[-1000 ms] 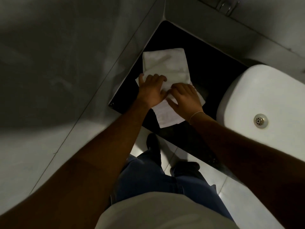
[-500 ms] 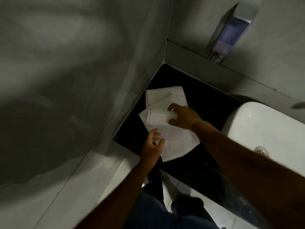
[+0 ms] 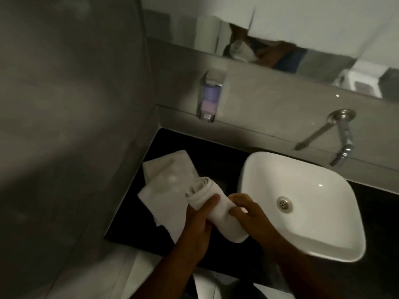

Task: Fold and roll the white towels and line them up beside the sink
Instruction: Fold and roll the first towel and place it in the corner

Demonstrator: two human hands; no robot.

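Observation:
A rolled white towel is held above the black counter, just left of the white sink. My left hand wraps it from below, thumb across the roll. My right hand grips its near end from the right. Under and behind the roll, flat white towels lie spread on the counter near the left wall, one partly over another.
A grey tiled wall bounds the counter on the left. A wall soap dispenser hangs behind the counter, and a chrome tap juts over the sink. A mirror runs above.
The rolled towel has been lifted off the flat towels and brought toward the sink. My left hand has joined my right on it. The view has tilted up and right, showing the sink.

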